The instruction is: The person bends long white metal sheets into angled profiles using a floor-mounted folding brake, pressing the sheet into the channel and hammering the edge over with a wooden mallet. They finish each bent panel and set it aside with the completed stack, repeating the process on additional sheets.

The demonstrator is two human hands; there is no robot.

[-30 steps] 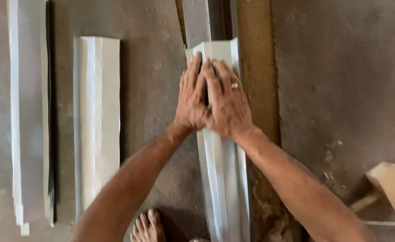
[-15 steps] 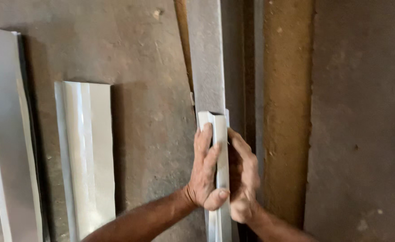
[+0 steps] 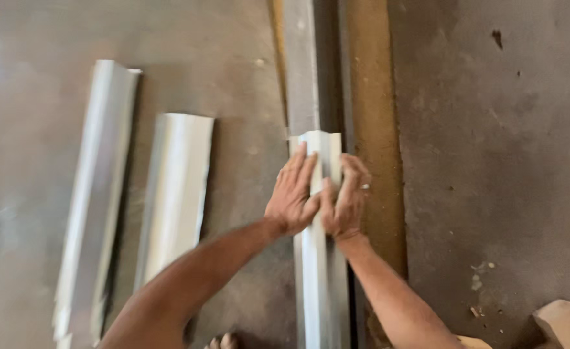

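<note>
- Sheet-metal strip (image 3: pixel 318 258), folded lengthwise and pale grey, lies on the floor (image 3: pixel 492 161) along a darker metal rail (image 3: pixel 301 64), its far end just past the fingertips.
- Left hand (image 3: pixel 292 194) lies flat and open on the left face of the strip, fingers together and pointing away from the person, thumb tucked toward the ridge; it presses rather than clasps.
- Right hand (image 3: pixel 346 200) presses the right face, fingers bent a little over the edge, a ring on one finger; its thumb meets the left thumb at the ridge.
- Both forearms run in from the bottom edge and meet at the strip, wrists nearly straight, the left arm crossing the floor at a slant.
- Compared with half a second ago, the hands have shifted from a tight side-on clasp of the strip to a flatter press on its two faces, and the view has swung, so that more of the floor shows on the right.
- Two other folded sheets (image 3: pixel 172 187) and (image 3: pixel 94 194) lie well apart to the left; they now look tilted in the view.
- Mallet head (image 3: pixel 563 323) shows in the lower right corner.
- Much of the view is blurred.
</note>
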